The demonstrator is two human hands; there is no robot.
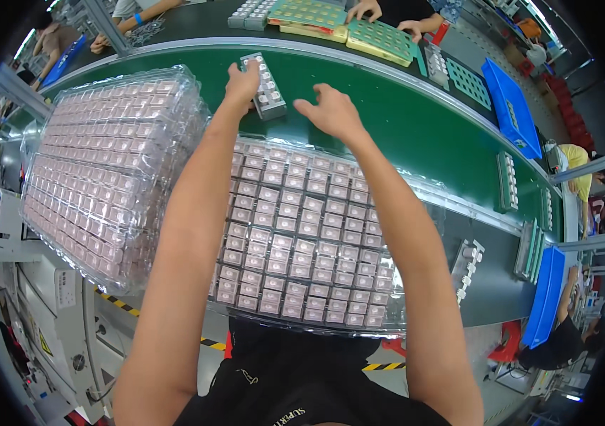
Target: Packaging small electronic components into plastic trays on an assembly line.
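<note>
At upper centre, my left hand (pixel 243 85) grips a grey block (pixel 271 99) at the green belt (pixel 394 110). My right hand (pixel 333 113) is open nearby. A blue bin (pixel 502 89) sits upper right.

Grey block (pixel 272 108), long and narrow, oblong, with small round-topped white pieces set along its upper face; some slots hard to make out, upper left side partly covered by the hands (pixel 244 84). Lies flat on the green belt (pixel 402 113), pieces up, set slantwise across it: far end angled left and close to the belt's far edge, near end angled right, toward the near edge.
</note>
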